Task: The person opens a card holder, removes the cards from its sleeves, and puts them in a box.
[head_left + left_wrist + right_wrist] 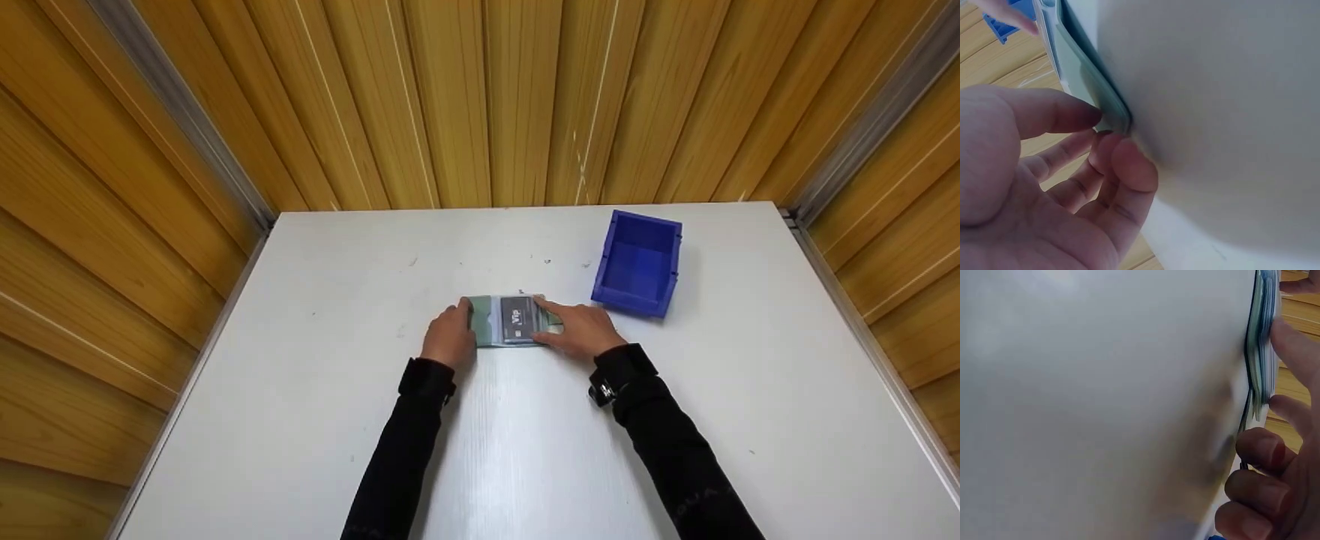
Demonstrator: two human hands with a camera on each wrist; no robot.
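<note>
A green card holder [481, 322] lies opened out on the white table, with clear sleeves in its middle. A dark card marked "Vip" [517, 330] shows in the sleeves. My left hand [448, 337] pinches the holder's left end; in the left wrist view the thumb lies on its cover [1081, 79] and the fingertips curl at its edge. My right hand [586, 330] holds the right part, thumb and forefinger at the near and far edges of the sleeve stack. Edge-on in the right wrist view, the stack [1266, 337] looks thick, and the other fingers are curled beside it.
A blue plastic bin [637, 266] stands on the table [337, 277] behind and right of my right hand, its inside visible. Wood-patterned panels [517, 105] rise behind the table and on both sides. Small dark marks dot the tabletop.
</note>
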